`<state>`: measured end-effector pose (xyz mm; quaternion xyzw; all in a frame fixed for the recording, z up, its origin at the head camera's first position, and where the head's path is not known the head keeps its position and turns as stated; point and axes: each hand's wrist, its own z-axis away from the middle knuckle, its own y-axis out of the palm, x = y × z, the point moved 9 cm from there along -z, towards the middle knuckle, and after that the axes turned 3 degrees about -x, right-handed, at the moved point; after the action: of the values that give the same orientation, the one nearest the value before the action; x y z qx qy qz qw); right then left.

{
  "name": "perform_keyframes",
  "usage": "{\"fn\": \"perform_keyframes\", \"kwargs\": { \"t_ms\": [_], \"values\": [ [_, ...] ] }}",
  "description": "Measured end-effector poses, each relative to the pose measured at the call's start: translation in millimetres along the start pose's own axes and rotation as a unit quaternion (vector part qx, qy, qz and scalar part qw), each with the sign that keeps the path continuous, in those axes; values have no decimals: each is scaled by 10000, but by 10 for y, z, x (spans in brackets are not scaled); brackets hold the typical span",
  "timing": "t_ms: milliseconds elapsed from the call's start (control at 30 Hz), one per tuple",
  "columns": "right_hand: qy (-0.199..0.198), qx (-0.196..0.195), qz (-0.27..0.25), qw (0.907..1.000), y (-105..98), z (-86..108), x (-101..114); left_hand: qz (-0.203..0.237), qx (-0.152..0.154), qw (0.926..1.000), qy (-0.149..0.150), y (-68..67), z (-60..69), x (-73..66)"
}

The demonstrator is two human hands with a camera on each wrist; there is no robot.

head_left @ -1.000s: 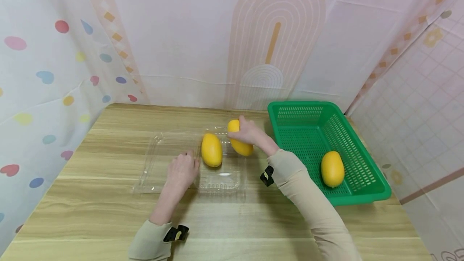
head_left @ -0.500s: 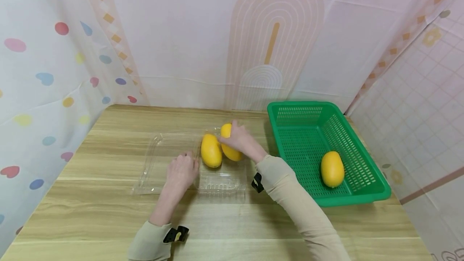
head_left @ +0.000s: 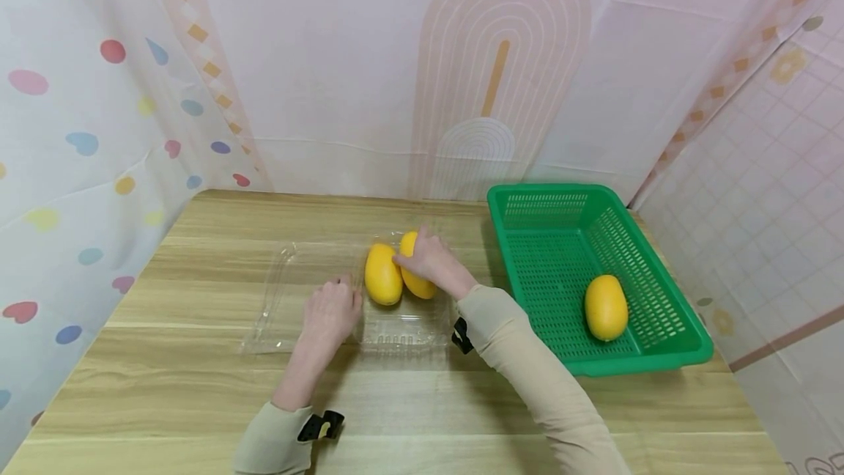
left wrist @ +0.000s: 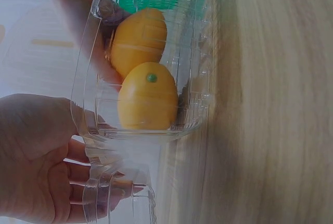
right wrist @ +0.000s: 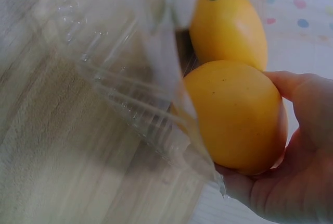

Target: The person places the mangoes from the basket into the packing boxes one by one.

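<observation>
Mango (head_left: 420, 287): gripped it with right hand (head_left: 433, 260), smack against second mango (head_left: 383, 277) in clear clamshell (head_left: 401, 330); pinched that with left hand (head_left: 332, 309).

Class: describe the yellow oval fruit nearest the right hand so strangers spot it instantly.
Left of the green rectangular basket lies an open clear plastic container. In its right half are two yellow oval fruits; choose the right one, the only fruit gripped by the right hand.
</observation>
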<state>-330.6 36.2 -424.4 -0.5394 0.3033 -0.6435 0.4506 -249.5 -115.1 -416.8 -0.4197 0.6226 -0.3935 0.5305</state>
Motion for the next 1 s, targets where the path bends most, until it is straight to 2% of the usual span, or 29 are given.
{"fn": "perform_keyframes", "kwargs": {
  "t_ms": [600, 833, 1000],
  "values": [
    [-149, 79, 247, 9996, 15, -10, 57, 51, -44, 10000, 34, -4, 1, -1],
    [-100, 159, 260, 9995, 21, 17, 70, 58, 62, 10000, -45, 11, 3, 4],
    [-235, 56, 434, 9988, 13, 21, 92, 104, 118, 9998, -107, 19, 1, 11]
  ]
}}
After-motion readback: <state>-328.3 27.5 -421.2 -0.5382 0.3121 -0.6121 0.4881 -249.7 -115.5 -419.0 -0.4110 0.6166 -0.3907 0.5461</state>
